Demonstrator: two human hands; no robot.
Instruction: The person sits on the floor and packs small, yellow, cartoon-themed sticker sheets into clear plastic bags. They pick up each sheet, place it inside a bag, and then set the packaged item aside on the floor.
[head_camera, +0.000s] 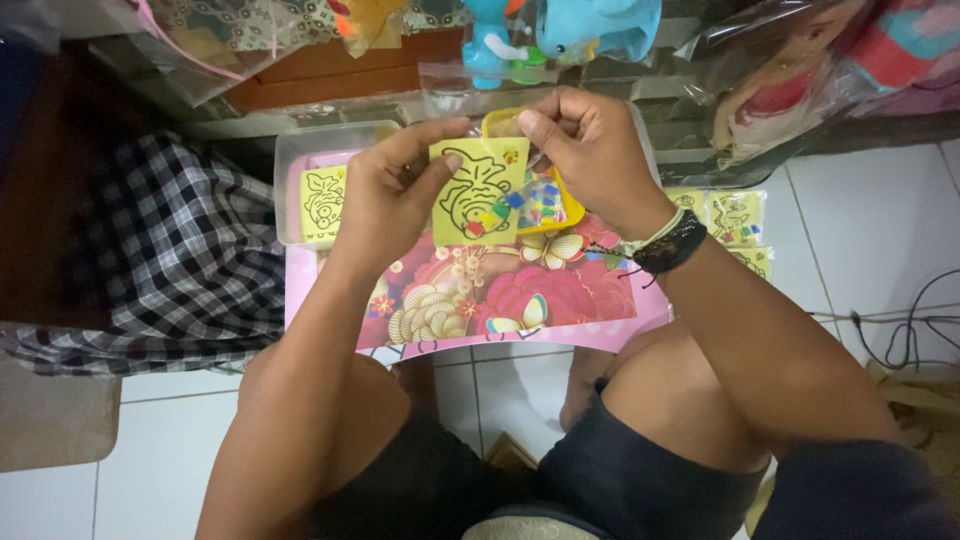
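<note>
while both hands hover above a low pink table (600, 335), they share one yellow card (478, 192) printed with a black outline of a fish. the left hand (385, 195) pinches the card's left edge, thumb on the face and fingers curled behind. the right hand (590, 150) closes on the card's top right corner, fingertips bunched tight there. the card sits between the two hands, upright and facing the camera, with small coloured patches at its lower right. a clear bag (455, 85) shows just behind the card's top, though i cannot tell whether the right fingers grip it too. just behind and below the card lies a yellow tray (560, 205) with coloured bits inside, resting on the table's flowered top.

left of the left hand, a clear box (300, 150) holds another card (322, 200) of the same sort. more cards (735, 218) lie on the white tiled floor (860, 230) to the right of the right wrist, which wears dark bracelets (668, 243). a checked cloth (170, 260) lies at far left. blue toys (560, 30) in plastic hang at the top, well beyond the hands.
</note>
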